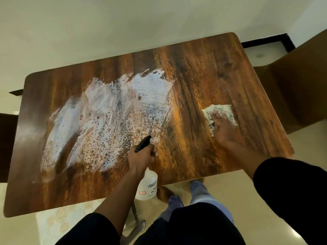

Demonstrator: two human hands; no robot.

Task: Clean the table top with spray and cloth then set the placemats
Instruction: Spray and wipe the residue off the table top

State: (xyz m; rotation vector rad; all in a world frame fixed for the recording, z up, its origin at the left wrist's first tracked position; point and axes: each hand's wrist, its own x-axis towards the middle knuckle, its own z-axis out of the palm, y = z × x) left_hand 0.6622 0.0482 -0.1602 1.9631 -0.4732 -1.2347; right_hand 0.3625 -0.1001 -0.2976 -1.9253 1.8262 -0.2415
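Wood-grain tabletop (203, 68) wet and streaked beyond left hand (141, 156), which grips spray bottle (147, 186) with nozzle aimed there; right hand (222, 128) spread flat, pressing cloth (223, 108) on the dry side, presumably to wipe; placemats not visible.

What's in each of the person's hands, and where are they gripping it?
Left hand grips the spray bottle at its neck, under the black trigger head. Right hand presses flat on the cloth.

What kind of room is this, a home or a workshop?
Probably a home dining area: a wood-grain table on glossy floor tiles, plain white walls, and a patterned placemat waiting below the table's edge.
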